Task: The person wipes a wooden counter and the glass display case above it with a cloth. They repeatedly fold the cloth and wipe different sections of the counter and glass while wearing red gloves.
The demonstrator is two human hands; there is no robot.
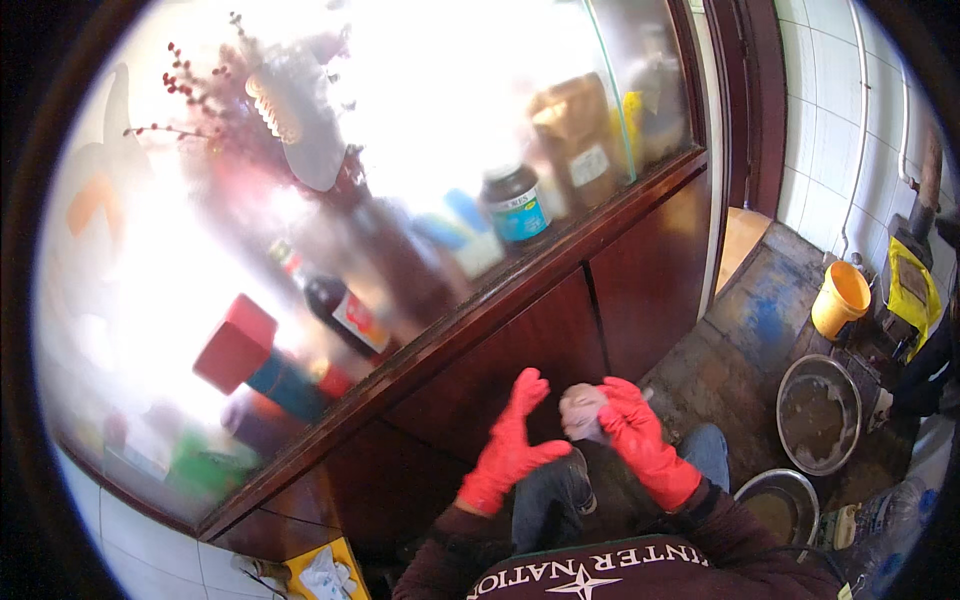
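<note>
Both hands wear red rubber gloves. My right hand [643, 442] grips a crumpled, pale pinkish cloth [582, 412] in front of my knees. To its left, my left hand [512, 442] holds nothing, with thumb and fingers spread apart towards the cloth. Behind both hands rise the dark reddish-brown wooden panels [517, 337] of a low cabinet. Above its wooden ledge [465, 315] is a glass pane [405, 195], hazy and bright with glare. Neither hand touches the cabinet or the glass.
Behind the glass stand a dark jar with a blue label [517, 210], a dark bottle [341, 307] and a red box [236, 341]. On the floor at right are a yellow bucket [838, 301] and two metal basins of murky water [817, 420] [780, 510]. Plastic bottles [889, 517] lie nearby.
</note>
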